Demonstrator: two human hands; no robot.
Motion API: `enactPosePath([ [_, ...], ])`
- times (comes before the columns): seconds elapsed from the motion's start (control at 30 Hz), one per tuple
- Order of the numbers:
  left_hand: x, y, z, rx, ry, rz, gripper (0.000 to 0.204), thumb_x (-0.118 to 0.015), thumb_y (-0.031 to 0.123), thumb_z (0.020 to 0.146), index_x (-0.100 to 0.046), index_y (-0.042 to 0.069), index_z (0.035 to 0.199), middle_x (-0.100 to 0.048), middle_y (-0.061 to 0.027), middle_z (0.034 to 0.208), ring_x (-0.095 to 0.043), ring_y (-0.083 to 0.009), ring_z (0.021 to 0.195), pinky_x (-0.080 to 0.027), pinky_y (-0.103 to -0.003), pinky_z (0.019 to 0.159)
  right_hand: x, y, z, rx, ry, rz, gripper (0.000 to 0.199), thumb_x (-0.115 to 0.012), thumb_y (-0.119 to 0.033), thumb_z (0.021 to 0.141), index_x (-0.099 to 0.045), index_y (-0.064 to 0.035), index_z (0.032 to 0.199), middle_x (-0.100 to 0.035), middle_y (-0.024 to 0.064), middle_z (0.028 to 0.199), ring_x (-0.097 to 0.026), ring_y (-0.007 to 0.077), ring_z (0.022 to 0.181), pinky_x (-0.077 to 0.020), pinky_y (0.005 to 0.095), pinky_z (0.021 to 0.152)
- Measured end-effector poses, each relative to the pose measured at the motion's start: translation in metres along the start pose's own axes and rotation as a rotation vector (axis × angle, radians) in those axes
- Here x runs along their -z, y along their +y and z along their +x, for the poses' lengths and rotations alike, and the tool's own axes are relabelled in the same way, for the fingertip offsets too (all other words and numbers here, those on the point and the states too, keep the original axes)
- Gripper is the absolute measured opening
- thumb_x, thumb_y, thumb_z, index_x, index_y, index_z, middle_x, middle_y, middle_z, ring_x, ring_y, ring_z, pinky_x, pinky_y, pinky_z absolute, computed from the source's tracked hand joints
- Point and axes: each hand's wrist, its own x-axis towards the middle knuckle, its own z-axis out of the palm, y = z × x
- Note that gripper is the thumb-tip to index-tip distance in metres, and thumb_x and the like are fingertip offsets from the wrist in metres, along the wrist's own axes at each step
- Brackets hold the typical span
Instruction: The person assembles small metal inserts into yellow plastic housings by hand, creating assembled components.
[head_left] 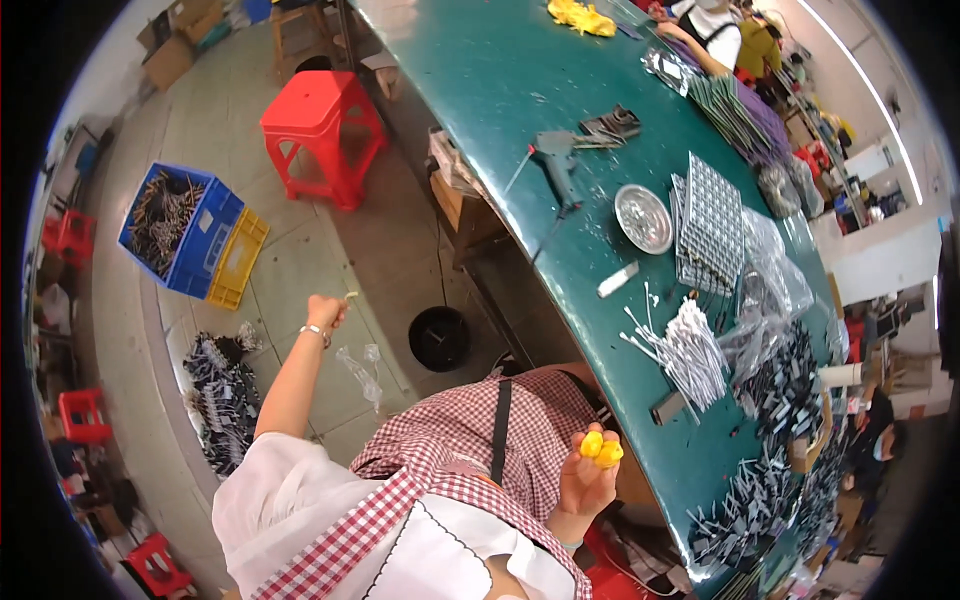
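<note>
My left hand (327,313) reaches out to the left over the floor, its fingers closed on a small pale yellow-green strip (351,295). What the strip is cannot be made out. Close to the table's front edge, my right hand (586,482) is raised with the palm turned up. Its fingers hold a small bright yellow rounded toy piece (600,449), which looks like a little duck with two lobes. Nearest to this hand is the green worktable (640,420).
On the table lie a glue gun (557,165), a metal bowl (643,218), grey gridded trays (710,225), white sticks (690,355) and heaps of dark clips (745,510). A red stool (322,130), blue crate (170,228) and black bin (438,338) stand on the floor. Someone sits across the table.
</note>
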Motion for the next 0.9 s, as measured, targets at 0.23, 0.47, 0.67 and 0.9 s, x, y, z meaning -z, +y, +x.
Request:
enactPosePath([
  [0.23, -0.081, 0.166, 0.116, -0.442, -0.054, -0.326, 0.031, -0.056, 0.000, 0.077, -0.062, 0.003, 0.107, -0.059, -0.0060, 0.078, -0.054, -0.0128, 0.051, -0.045, -0.026, 0.041, -0.015, 0.039, -0.005, -0.003, 0.003, -0.036, 0.046, -0.064, -0.007, 0.079, -0.042, 0.0005, 0.118, -0.043, 0.0187, 0.123, -0.047, 0.0343, 0.114, -0.0499, 0.0390, 0.090],
  [0.47, -0.118, 0.224, 0.058, -0.709, -0.132, -0.554, 0.037, -0.051, -0.006, 0.079, -0.055, 0.001, 0.115, -0.057, -0.0124, 0.098, -0.058, -0.0131, 0.063, -0.049, -0.024, 0.051, -0.022, 0.038, -0.015, 0.132, 0.117, -0.079, 0.042, -0.065, -0.008, 0.078, -0.045, 0.0032, 0.113, -0.045, 0.0195, 0.119, -0.051, 0.0342, 0.110, -0.0517, 0.0376, 0.087],
  [0.67, -0.134, 0.223, -0.170, -0.714, -0.645, -0.621, 0.044, -0.045, -0.010, 0.078, -0.047, -0.003, 0.121, -0.048, -0.0141, 0.118, -0.057, -0.0129, 0.080, -0.051, -0.024, 0.062, -0.029, 0.032, -0.015, 0.130, 0.148, -0.174, 0.041, -0.068, -0.012, 0.075, -0.050, 0.0013, 0.110, -0.049, 0.0192, 0.117, -0.053, 0.0284, 0.106, -0.0490, 0.0342, 0.089],
  [0.9, -0.100, 0.234, -0.428, -0.671, -1.351, -1.280, 0.051, -0.047, 0.003, 0.087, -0.027, 0.001, 0.133, -0.041, -0.0186, 0.131, -0.055, -0.0209, 0.079, -0.051, -0.028, 0.053, -0.029, 0.027, -0.038, 0.215, 0.102, -0.157, 0.045, -0.068, -0.013, 0.074, -0.048, 0.0025, 0.111, -0.049, 0.0204, 0.119, -0.053, 0.0307, 0.108, -0.0484, 0.0372, 0.091],
])
